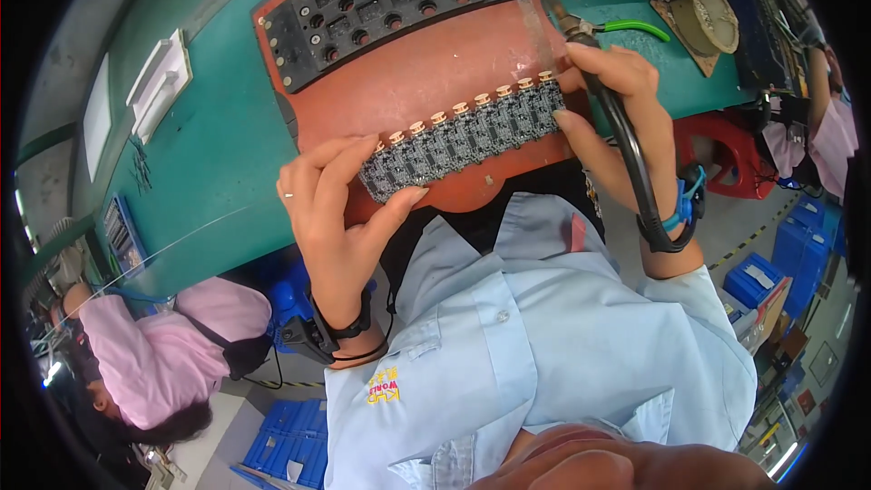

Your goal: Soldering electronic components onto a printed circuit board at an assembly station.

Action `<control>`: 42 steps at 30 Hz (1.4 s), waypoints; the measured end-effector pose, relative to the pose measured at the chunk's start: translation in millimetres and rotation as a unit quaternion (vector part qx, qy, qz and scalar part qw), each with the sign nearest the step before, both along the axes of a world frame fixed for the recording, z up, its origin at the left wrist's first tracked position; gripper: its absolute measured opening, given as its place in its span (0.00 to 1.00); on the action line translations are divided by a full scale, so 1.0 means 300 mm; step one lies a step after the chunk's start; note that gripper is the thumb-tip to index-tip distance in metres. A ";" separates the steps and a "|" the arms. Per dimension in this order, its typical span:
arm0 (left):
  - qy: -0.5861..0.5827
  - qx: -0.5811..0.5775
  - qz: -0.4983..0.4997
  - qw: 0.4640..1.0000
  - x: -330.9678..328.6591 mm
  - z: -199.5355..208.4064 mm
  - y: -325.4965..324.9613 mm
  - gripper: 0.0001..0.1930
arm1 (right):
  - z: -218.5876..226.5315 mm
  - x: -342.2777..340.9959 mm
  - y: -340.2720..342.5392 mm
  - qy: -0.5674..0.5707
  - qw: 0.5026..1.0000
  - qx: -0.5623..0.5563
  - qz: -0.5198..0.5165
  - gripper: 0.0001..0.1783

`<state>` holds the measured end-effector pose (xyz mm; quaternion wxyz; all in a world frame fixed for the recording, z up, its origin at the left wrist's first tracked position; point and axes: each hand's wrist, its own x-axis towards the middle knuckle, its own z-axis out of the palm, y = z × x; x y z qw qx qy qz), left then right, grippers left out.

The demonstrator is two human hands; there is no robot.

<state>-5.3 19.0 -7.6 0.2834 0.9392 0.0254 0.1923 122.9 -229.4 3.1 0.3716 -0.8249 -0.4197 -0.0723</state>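
Observation:
A long strip of circuit boards [467, 138], dark and speckled, with a row of small copper-coloured round parts on its far edge, is held over the red mat [399, 82]. My left hand [331, 209] grips its left end, thumb on the near edge and fingers on the far one. At the other end, my right hand [621, 118] pinches the strip between thumb and fingers. That same hand also carries a soldering iron [590, 41], its tip pointing away and its thick black cord running back along the wrist. Beyond the strip lies a black fixture plate [363, 14] with several round holes.
Green-handled pliers [635, 27] and a worn round pad on a wooden piece [712, 18] lie at the far right of the green table [218, 177]. A white holder [159, 82] stands on the left. People in pink sit at both sides; a red stool [726, 154] is right.

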 end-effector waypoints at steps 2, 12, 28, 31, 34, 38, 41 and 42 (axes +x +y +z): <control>-0.019 0.001 -0.010 1.000 -0.001 -0.003 -0.004 0.30 | 0.001 -0.014 0.011 -0.024 1.000 -0.006 -0.008 0.27; -0.160 -0.052 -0.019 0.986 -0.049 0.061 -0.016 0.29 | 0.115 -0.073 0.032 0.363 0.833 0.400 0.122 0.29; -0.175 -0.055 -0.017 0.983 -0.098 0.084 -0.023 0.30 | 0.147 -0.115 0.020 0.433 0.787 0.415 0.144 0.29; -0.187 -0.044 -0.013 0.981 -0.095 0.079 -0.024 0.30 | 0.137 -0.116 0.019 0.426 0.791 0.416 0.142 0.29; -0.201 -0.035 -0.008 0.979 -0.091 0.074 -0.025 0.29 | 0.125 -0.113 0.020 0.409 0.796 0.422 0.146 0.29; -0.200 -0.027 0.002 0.979 -0.087 0.069 -0.026 0.30 | 0.117 -0.108 0.024 0.403 0.799 0.419 0.151 0.29; -0.201 -0.028 0.001 0.979 -0.082 0.066 -0.025 0.30 | 0.115 -0.102 0.024 0.406 0.799 0.418 0.147 0.29; -0.200 -0.028 0.001 0.979 -0.081 0.066 -0.024 0.30 | 0.113 -0.099 0.024 0.407 0.799 0.418 0.147 0.29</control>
